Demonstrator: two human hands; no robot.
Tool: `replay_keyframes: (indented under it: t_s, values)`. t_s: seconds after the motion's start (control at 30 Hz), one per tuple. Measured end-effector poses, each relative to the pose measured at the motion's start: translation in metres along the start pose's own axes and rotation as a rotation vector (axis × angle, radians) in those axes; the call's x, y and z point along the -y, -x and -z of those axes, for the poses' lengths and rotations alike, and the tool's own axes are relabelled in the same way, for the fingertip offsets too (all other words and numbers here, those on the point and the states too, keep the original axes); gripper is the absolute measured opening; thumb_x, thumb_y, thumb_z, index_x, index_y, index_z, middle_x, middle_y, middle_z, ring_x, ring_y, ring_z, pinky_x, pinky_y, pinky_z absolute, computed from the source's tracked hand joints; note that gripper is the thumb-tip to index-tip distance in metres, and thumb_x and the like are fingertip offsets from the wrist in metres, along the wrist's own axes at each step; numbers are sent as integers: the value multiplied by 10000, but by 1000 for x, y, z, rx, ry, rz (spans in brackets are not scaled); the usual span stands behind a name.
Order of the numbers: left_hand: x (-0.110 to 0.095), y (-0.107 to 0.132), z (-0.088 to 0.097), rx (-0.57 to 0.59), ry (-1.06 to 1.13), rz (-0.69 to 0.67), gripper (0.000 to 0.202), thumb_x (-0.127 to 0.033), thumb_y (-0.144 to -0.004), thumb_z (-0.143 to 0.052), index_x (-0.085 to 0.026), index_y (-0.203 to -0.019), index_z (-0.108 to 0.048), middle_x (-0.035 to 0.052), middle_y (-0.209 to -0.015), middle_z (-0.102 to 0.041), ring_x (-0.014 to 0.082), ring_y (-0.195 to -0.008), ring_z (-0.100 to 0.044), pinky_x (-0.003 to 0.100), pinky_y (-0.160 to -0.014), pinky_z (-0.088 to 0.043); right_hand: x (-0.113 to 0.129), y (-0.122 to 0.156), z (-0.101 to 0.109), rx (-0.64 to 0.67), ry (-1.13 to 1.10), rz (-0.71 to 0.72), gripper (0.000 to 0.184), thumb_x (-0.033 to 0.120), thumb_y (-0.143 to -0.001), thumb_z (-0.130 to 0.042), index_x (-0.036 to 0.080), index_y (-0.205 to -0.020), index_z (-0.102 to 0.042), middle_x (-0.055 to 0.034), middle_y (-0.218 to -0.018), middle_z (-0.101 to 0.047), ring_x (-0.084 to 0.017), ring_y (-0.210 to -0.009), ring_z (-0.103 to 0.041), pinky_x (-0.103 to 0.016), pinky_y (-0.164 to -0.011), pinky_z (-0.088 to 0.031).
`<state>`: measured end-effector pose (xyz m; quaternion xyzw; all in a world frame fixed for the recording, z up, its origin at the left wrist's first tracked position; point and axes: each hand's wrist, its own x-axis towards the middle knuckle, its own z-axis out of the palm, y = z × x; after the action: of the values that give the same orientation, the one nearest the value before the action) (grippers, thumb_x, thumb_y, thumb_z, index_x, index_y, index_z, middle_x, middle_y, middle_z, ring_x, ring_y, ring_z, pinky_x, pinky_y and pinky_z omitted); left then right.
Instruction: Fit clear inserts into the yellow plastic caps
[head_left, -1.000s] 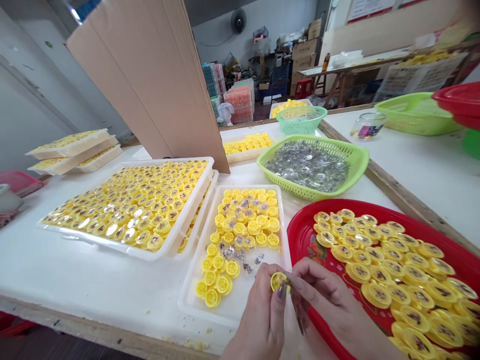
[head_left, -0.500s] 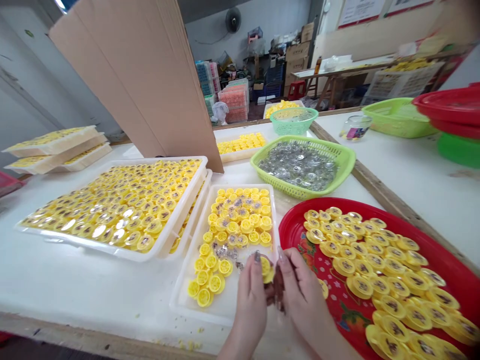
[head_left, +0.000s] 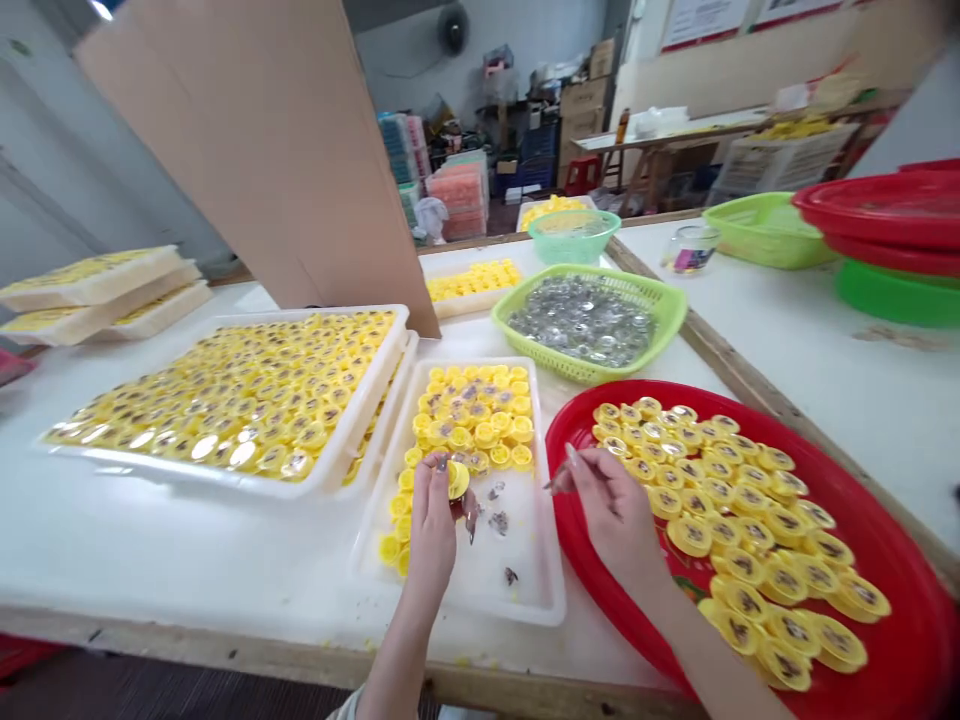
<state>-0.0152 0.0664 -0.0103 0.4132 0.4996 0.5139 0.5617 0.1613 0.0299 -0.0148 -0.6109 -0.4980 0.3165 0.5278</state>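
My left hand [head_left: 433, 520] is closed on a yellow round plastic case [head_left: 458, 481], pinched between thumb and fingers above the white tray. My right hand [head_left: 619, 515] hovers over the left rim of the red tray [head_left: 577, 545]. Its thumb and fingers are apart, and I see nothing between them. Beneath my hands, the small white tray [head_left: 529, 600] holds many yellow round pieces [head_left: 484, 435] and a few small dark-and-clear bits [head_left: 498, 522]. On the red tray lie many yellow cases with dark pictures under clear tops [head_left: 746, 565].
A light green basket [head_left: 517, 345] of clear discs [head_left: 585, 320] stands behind the small tray. Stacked large trays [head_left: 401, 365] of yellow cases are at left, beside an upright cardboard sheet [head_left: 262, 150]. A wooden strip [head_left: 720, 355] runs along the right.
My hands have parted: the left moved left with the yellow case, the right moved right and up toward the red tray. The view has shifted slightly.
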Motion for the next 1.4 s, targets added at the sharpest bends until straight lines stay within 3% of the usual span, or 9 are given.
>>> replay_keyframes:
  t_s: [0.1,0.2,0.37,0.43,0.53,0.73,0.93,1.13,1.4]
  values:
    - [-4,2,16,13,8,-2,331,-535,-867,-530,-232,-954,-429,-50,-674,-526,100,-470,-494,210,-411,-369,-1,5,22,137,173,72,171,393,-950,-458,239,-938,-530,-34,-851,-630,-198,-796,-602,-341,-741,-471]
    - [-6,9,27,47,26,12,403,-583,-820,-581,-213,-898,-439,-10,-801,-606,64,-441,-483,190,-384,-350,6,10,25,340,385,201,114,300,-927,-489,237,-940,-584,-59,-940,-655,-235,-919,-578,-394,-834,-428]
    - [-9,27,36,50,79,49,447,-606,-796,-613,-190,-857,-460,4,-803,-640,28,-424,-436,150,-382,-309,22,5,-5,782,737,409,153,139,-762,-673,201,-899,-648,-73,-900,-689,-279,-934,-584,-431,-837,-404]
    - [-9,36,40,21,113,55,444,-603,-794,-618,-191,-861,-467,2,-802,-645,24,-431,-428,145,-395,-317,25,1,-19,925,857,475,192,166,-746,-715,174,-927,-650,-65,-891,-686,-265,-929,-600,-431,-844,-423]
    - [-8,51,47,-33,160,79,471,-614,-752,-656,-191,-876,-491,0,-786,-649,29,-427,-426,149,-382,-308,25,-3,-32,1066,1001,541,200,304,-837,-675,158,-968,-637,-34,-933,-666,-214,-932,-618,-436,-872,-461]
    - [-2,78,62,-118,227,120,476,-576,-714,-723,-180,-889,-527,0,-801,-661,17,-430,-426,143,-390,-319,14,-7,-40,1174,1119,554,262,368,-908,-598,156,-1062,-619,-44,-1028,-661,-187,-920,-643,-423,-845,-520]
    - [-8,95,59,-161,284,109,471,-559,-690,-753,-182,-886,-549,2,-799,-656,20,-455,-440,142,-419,-329,23,-8,-36,1193,1127,539,244,368,-905,-603,154,-1019,-634,-39,-1014,-668,-182,-915,-646,-423,-853,-518]
    - [-8,101,56,-141,376,196,511,-548,-662,-788,-186,-934,-551,18,-839,-661,20,-488,-475,143,-461,-333,33,-16,-28,1234,1141,578,292,372,-872,-639,161,-1072,-612,-50,-1057,-647,-213,-999,-615,-433,-864,-502]
    - [-11,87,43,2,345,167,430,-495,-784,-713,-168,-988,-523,37,-913,-648,28,-515,-473,172,-486,-344,33,-9,-47,1379,1310,545,267,340,-896,-620,152,-1086,-619,-65,-1110,-648,-207,-997,-631,-440,-877,-515]
